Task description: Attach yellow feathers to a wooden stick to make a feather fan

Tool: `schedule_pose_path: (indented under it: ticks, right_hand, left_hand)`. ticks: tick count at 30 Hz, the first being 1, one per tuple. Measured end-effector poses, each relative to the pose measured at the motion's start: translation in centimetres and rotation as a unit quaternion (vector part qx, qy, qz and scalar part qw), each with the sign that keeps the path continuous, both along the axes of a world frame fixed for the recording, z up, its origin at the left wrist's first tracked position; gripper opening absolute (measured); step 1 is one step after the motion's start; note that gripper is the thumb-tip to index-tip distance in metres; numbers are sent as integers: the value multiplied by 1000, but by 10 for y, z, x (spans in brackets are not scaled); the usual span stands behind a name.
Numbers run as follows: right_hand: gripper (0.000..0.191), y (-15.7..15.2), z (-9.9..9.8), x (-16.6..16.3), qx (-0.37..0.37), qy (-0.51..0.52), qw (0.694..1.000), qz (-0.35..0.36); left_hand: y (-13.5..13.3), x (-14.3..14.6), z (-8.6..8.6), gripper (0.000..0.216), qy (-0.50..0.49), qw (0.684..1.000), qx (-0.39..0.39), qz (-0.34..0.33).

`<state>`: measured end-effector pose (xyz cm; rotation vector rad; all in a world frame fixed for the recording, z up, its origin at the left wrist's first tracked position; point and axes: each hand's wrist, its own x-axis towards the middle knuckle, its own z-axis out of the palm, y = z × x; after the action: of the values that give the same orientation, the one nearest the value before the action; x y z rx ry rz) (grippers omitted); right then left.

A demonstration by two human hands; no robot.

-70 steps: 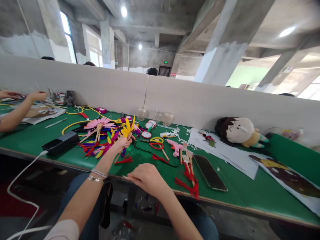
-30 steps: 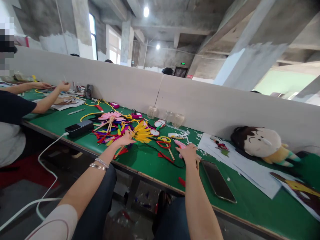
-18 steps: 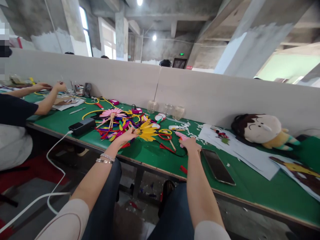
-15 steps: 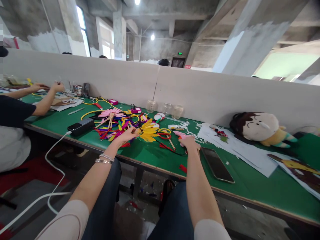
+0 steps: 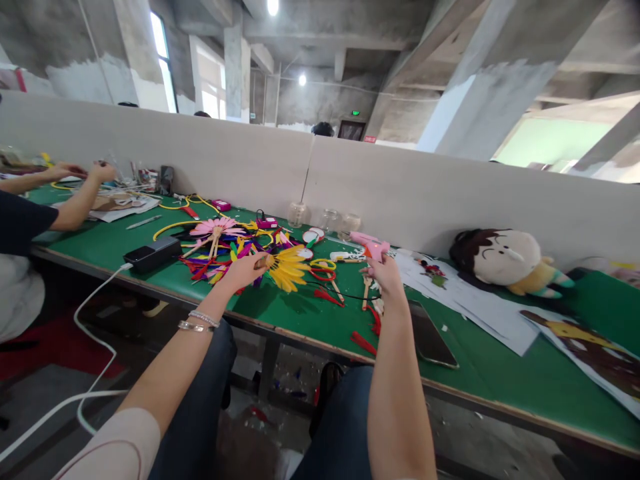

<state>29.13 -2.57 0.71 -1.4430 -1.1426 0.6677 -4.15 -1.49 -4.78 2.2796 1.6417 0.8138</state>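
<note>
My left hand [image 5: 247,269] pinches a yellow paper flower [image 5: 287,267] by its centre, just above the green table [image 5: 280,313]. My right hand [image 5: 383,272] is closed round a pink glue gun [image 5: 369,245], lifted off the table with its nozzle pointing left. Beside the flower lies a heap of coloured paper petals and wooden sticks [image 5: 220,260], with a pink paper flower [image 5: 214,229] on top. Red scissors [image 5: 320,273] lie between my two hands.
A black phone [image 5: 430,337] lies right of my right arm. A black power bank [image 5: 153,253] with a white cable sits at the left. Glass jars [image 5: 325,220], a plush doll [image 5: 500,260], white sheets [image 5: 475,307] line the grey divider. Another person's arms [image 5: 70,200] work far left.
My right hand has picked the pink glue gun up off the table and raised it. My left hand keeps hold of the yellow flower. The view has shifted slightly.
</note>
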Motion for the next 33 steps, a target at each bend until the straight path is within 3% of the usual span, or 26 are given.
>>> schedule_pose_path:
  ticks: [4, 6, 8, 11, 15, 19, 22, 28, 33]
  right_hand:
    - [21, -22, 11, -35, 19, 73, 990, 119]
    - [26, -30, 13, -53, 0, 53, 983, 178]
    - [31, -35, 11, -70, -1, 13, 982, 191]
    - [40, -37, 6, -88, 21, -37, 987, 156]
    - [47, -39, 2, -100, 65, -163, 984, 45]
    - [43, -47, 6, -108, 78, -354, 932, -24]
    - [41, -53, 7, -116, 72, -427, 901, -36]
    - [37, -56, 1, -127, 49, -504, 860, -59]
    - [38, -56, -3, -130, 24, -529, 846, -63]
  left_hand:
    - [-6, 3, 4, 47, -32, 999, -2, 19]
    - [-5, 4, 4, 41, -24, 999, 6, 22]
    - [-3, 3, 2, 35, -7, 999, 13, 30]
    - [-1, 3, 2, 34, 5, 999, 9, 36]
    - [-2, 5, 3, 24, -14, 999, 26, 20]
    - [-5, 9, 3, 33, -123, 988, -73, -49]
    - [-7, 11, 2, 39, -133, 980, -119, -82]
    - [-8, 13, 5, 44, -51, 998, -35, -15]
    - [-4, 13, 4, 27, 18, 999, -1, 26]
